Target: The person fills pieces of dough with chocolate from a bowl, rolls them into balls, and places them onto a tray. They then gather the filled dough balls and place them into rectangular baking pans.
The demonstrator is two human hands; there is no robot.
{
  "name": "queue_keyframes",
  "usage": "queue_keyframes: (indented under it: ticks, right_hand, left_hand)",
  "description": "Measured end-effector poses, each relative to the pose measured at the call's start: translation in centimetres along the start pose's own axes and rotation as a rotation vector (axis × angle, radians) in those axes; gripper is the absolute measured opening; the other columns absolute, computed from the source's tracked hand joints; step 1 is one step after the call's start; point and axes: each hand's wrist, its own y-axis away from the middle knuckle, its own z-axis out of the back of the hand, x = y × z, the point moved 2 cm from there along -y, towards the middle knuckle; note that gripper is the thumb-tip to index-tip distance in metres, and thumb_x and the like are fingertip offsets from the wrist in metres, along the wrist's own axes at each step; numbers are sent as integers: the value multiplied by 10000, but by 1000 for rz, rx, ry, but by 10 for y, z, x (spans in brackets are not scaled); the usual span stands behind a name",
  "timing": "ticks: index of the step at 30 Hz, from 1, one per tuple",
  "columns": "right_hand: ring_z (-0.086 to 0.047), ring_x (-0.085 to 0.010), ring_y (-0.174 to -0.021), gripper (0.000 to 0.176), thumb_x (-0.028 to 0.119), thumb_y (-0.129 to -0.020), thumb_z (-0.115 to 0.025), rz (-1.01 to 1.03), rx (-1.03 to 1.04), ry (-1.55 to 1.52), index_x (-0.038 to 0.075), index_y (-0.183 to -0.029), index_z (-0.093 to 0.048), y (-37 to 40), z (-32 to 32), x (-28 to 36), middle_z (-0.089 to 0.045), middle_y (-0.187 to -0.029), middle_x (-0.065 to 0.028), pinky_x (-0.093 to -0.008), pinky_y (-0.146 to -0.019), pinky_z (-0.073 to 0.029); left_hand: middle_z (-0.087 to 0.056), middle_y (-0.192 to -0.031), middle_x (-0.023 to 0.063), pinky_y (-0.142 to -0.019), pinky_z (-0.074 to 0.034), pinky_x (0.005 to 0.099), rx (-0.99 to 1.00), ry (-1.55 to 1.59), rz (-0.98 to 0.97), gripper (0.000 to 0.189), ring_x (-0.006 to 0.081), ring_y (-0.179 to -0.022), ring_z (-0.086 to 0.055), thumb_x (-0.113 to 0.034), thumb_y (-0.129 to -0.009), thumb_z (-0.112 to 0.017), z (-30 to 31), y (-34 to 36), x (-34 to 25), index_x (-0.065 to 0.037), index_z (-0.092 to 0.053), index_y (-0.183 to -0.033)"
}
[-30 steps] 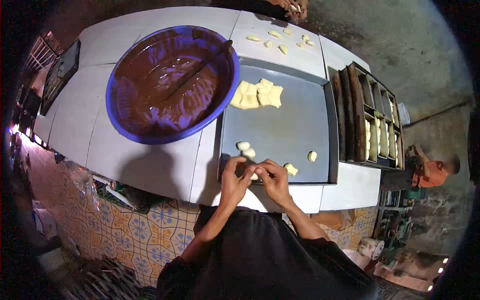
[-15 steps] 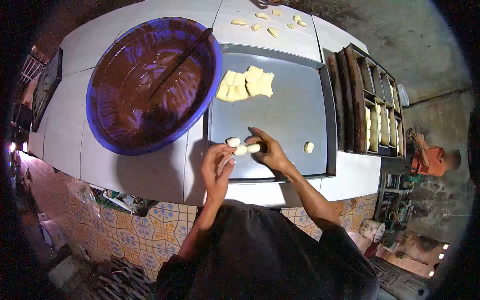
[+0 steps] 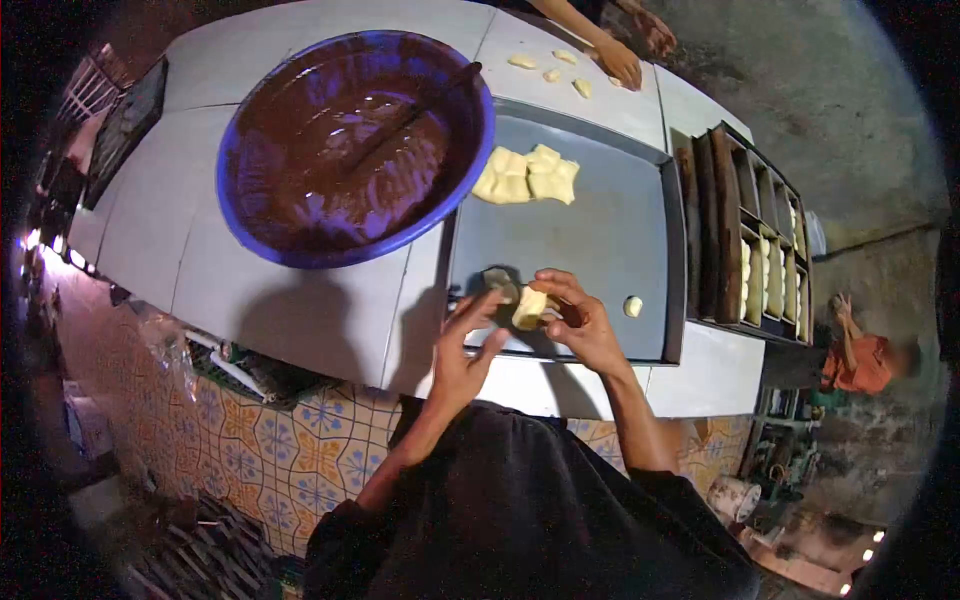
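I had room to pass across the middle of the gray tray [image 3: 605, 240]; the purple basin [image 3: 340, 260] crowded its far-left corner, dough slabs [image 3: 552, 178] lay just beside the basin, and metal molds [image 3: 748, 222] stood beyond the right rim.

A grey metal tray [image 3: 615, 240], smooth with a dull sheen. Inside it, dough slabs [image 3: 550, 180] look soft, smooth and matt. Left of the tray, a shiny plastic basin [image 3: 340, 261] is smeared inside with a glossy, wet-looking brown coating [image 3: 285, 190]. Beneath the tray, a smooth white table [image 3: 715, 370]. Right of the tray, dark, rough-looking metal moulds [image 3: 727, 210]. Below the tray, a matt black cloth garment [image 3: 520, 500].
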Motion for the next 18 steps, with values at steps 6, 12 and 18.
queue_keyframes:
  ticks: [6,12,18]
  right_hand:
    - [-559,-181,-1028,281,10,-894,-593,115,-64,267,13,-1175,-607,-21,-75,8,-524,-1128,-89,-294,-884,-471]
    - [-485,-270,-1129,458,428,-934,-534,377,226,148,18,-1108,-640,-43,-108,19,-516,-1267,-126,-388,-987,-369]
    - [-462,-200,-1165,816,603,-862,-577,-91,368,-308,36,-1393,-327,-64,-86,-43,-429,-1335,-104,-349,-993,-392]
  left_hand:
    - [-676,-1016,103,-756,-491,256,-338,123,38,236,147,-875,-619,-96,-837,-722,20,14,4,27,-686,-1035]
    - [-689,-747,90,-679,-480,232,-286,92,261,35,127,-695,-627,34,-777,-683,34,11,-29,39,-711,-798]
    - [-595,-1211,208,-966,-471,396,-55,1506,403,463,303,-1095,-593,-332,-957,-475,42,-28,-62,50,-542,-1212]
